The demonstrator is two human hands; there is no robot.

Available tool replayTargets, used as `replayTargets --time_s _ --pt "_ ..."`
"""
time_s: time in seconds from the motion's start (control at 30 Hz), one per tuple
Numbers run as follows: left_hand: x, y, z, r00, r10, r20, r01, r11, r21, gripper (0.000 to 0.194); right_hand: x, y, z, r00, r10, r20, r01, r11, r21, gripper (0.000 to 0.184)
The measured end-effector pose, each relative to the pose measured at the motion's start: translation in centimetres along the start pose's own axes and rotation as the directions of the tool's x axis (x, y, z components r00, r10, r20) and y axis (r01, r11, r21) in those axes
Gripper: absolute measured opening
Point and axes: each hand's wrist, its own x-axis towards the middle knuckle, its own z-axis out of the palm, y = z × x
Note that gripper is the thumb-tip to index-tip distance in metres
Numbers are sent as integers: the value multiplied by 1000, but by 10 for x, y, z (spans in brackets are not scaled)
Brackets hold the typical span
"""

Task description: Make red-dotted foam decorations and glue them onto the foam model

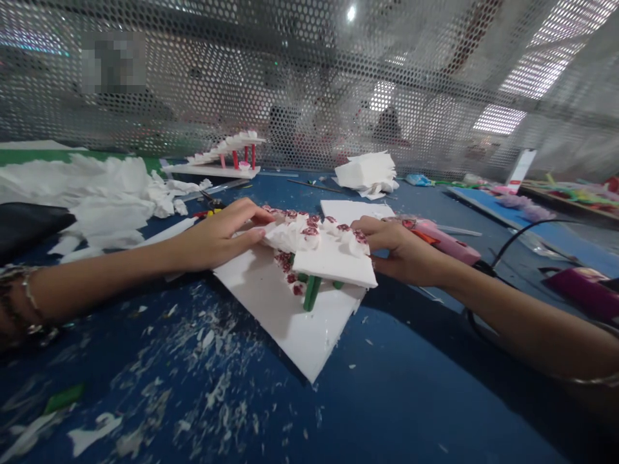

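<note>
A white foam base board lies on the blue table. Above it a smaller white foam sheet rests on green posts, edged with white paper tufts dotted red. My left hand lies flat on the base board, fingers stretched toward the tufts at the upper sheet's left edge. My right hand has its fingers curled against the upper sheet's right edge, gripping it.
Crumpled white paper is heaped at the left, a similar model with red posts stands behind, and a stack of white paper further right. A pink tool and black cable lie by my right arm. Scraps litter the near table; perforated mesh stands behind.
</note>
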Motion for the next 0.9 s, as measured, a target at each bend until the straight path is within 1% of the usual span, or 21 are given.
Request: replayTargets --time_s 0.17,0.37,0.53,0.63,0.8,0.9 --pt "0 1 0 1000 -6 -7 6 1000 6 40 1 0 1 996 -32 78 32 999 -6 20" --pt "0 3 0 1000 -15 -2 15 1000 -11 39 1 -2 0 1000 0 22 0 1000 -1 19" --pt "0 3 0 1000 -10 -7 10 1000 -6 39 3 -4 -1 995 -30 90 31 999 -10 21" --pt "0 2 0 1000 -7 -7 7 1000 -3 39 3 -5 -1 993 -55 105 57 998 -21 21" --pt "0 0 1 1000 0 -14 0 1000 -11 38 3 -7 -3 992 -18 126 19 1000 -5 20" --pt "0 -1 2 1000 9 -14 -10 1000 -6 38 3 -8 -3 987 -28 156 29 1000 0 20"
